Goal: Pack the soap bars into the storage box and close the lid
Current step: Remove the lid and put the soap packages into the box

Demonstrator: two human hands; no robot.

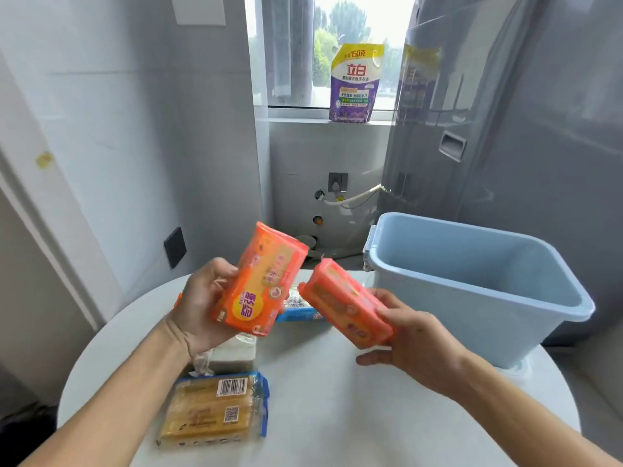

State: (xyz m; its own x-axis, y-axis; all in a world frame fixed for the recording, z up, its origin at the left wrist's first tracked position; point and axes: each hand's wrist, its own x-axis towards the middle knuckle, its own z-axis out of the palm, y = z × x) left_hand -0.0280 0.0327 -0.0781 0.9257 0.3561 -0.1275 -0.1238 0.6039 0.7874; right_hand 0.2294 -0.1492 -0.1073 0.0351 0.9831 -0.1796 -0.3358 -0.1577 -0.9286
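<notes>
While both hands grip, fingers (pixel 387 306) clasp orange soap packs (pixel 261 281).

Grey walls (pixel 135 112), bright window (pixel 354 45), round white table (pixel 337 399)

Five soap packs (pixel 259 281), one box (pixel 472 284)

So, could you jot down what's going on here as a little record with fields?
left hand: holds an orange soap pack in the air
right hand: holds a second orange pack in the air
box: light blue, open, looks empty, on the table's right side
lid: not seen
table: round, white
left on table: yellow soap pack, white soap, blue-edged pack
windowsill: purple detergent pouch
</notes>
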